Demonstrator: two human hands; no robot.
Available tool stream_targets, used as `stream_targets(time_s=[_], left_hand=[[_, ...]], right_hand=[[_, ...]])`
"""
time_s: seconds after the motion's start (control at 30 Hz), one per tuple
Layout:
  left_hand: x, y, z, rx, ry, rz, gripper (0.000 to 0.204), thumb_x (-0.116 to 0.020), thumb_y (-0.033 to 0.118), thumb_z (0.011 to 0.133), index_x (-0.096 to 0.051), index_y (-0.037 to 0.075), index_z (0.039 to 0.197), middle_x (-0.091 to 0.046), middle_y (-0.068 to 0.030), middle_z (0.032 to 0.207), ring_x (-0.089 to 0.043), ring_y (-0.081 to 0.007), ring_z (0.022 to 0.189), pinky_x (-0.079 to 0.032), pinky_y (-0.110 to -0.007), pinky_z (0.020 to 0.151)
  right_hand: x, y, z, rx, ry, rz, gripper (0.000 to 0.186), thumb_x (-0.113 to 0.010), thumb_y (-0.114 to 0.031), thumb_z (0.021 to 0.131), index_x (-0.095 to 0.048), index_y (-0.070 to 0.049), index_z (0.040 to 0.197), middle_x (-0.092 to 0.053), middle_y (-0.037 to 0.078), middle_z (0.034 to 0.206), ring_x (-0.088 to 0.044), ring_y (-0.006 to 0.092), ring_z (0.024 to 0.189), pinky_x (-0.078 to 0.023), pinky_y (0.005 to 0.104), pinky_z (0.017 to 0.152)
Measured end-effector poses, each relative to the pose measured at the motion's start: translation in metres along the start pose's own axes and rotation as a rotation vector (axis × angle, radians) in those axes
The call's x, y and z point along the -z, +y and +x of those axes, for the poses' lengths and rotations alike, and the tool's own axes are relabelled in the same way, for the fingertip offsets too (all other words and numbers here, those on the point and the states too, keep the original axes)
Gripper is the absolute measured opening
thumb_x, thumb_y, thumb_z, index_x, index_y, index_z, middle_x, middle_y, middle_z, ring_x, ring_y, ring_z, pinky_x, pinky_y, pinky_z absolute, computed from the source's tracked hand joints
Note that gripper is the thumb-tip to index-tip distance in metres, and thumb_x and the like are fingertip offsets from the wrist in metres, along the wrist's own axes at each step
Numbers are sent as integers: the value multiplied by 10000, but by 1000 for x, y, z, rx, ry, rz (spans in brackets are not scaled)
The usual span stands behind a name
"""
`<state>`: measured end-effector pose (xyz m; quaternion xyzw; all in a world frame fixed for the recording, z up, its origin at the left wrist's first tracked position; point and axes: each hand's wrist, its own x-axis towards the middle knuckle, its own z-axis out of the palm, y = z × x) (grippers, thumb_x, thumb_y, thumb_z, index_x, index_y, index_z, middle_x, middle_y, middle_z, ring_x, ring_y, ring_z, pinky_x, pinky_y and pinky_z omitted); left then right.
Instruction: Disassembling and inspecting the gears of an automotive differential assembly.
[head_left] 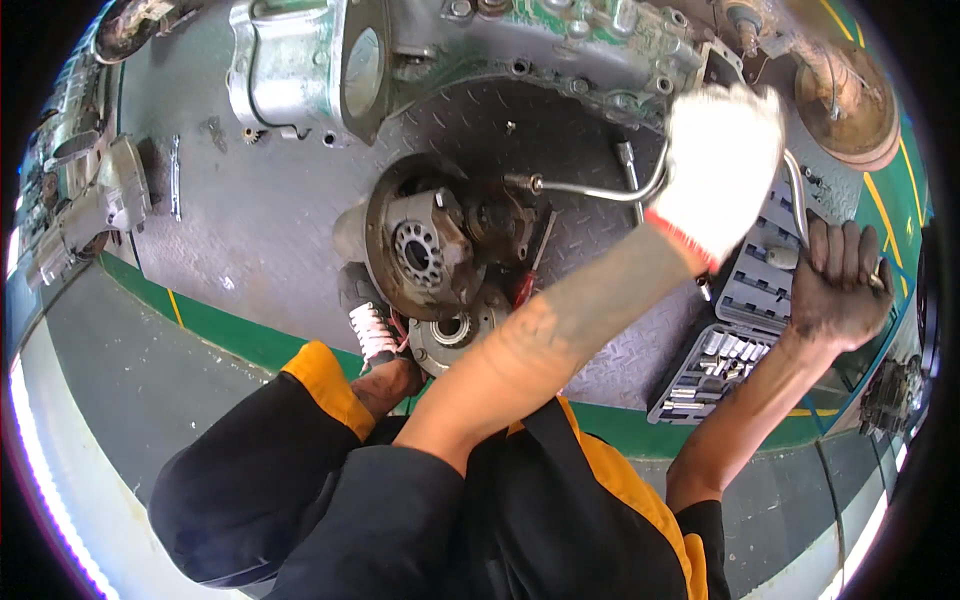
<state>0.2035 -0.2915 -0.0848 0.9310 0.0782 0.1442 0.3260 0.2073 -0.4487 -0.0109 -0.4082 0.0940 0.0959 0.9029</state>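
My left hand (722, 165), in a white glove with a red cuff, is closed round the bent middle of a metal speed brace (600, 192). My right hand (845, 280), bare and blackened, has its fingers curled round the brace's other end. The socket tip points left, near a dark greasy housing (500, 222); whether they touch I cannot tell. Beside that housing stands a round metal assembly with a ring of holes (418, 254). Below it, partly behind my left forearm, lies a flanged plate with a round bore (450, 328).
A large green-grey casing (560, 50) spans the far side. An open socket case (668, 408) lies near my right arm. A red-handled screwdriver (525, 285), a spanner (176, 178) and a socket bar (627, 160) lie on the metal plate. A rusty drum (845, 110) stands far right.
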Motion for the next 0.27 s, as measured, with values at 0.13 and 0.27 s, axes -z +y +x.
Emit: stream_targets(time_s=[0.13,0.27], left_hand=[[-10,-3,-32,-117,121,23,115,-589,195,858,-589,100,923,-613,-94,855,-615,-256,781,-480,-399,682],[-28,12,-87,-82,-336,-133,151,-599,216,867,-614,111,973,-640,-89,890,-665,-259,902,-519,-399,771]], right_hand=[[-16,-6,0,-50,-113,-17,268,-452,-185,878,-345,-138,636,-260,-9,578,-195,106,525,-215,292,551],[-21,-3,16,18,86,-101,252,-427,-158,893,-360,-127,652,-261,-9,585,-201,100,541,-212,280,558]])
